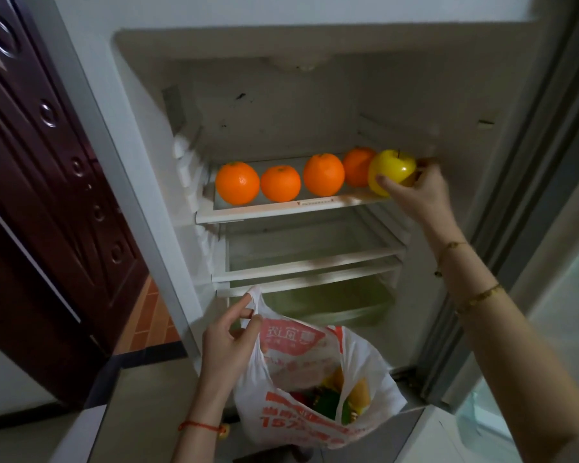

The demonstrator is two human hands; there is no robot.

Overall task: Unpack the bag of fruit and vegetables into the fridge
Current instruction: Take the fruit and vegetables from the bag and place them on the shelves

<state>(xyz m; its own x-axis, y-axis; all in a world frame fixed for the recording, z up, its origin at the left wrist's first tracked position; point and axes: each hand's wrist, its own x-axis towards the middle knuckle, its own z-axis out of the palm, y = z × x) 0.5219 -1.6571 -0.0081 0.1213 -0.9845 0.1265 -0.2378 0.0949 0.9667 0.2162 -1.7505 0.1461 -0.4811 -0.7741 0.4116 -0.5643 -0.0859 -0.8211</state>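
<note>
The yellow apple (392, 172) is in my right hand (415, 192), thumb across its front and fingers curled round the back, at the right end of the top shelf (281, 210) of the fridge (315, 95). I can't tell whether it already sits on the shelf or hangs just above it. Just to the left of that hand the nearest orange (357, 166) is touching or almost touching the apple and partly hidden behind it; three more oranges (323, 174) (280, 183) (237, 183) run further leftward in a row along the same shelf.

Below and to the left, my left hand (229, 342) pinches one handle of the white plastic bag (315, 426), holding its mouth open in front of the lower shelves. Just right of that hand, inside the bag, I can see green, red and yellowish produce, though not clearly enough to name it.

So I judge I'm mid-unpacking: the oranges are placed, the apple is being set down, and the bag is far from empty. Next I need to let the apple settle so it won't roll, ease my fingers off without nudging the neighbouring orange, then bring this hand down into the bag. The row is full to the right wall, so the next item probably wants a lower shelf.
</note>
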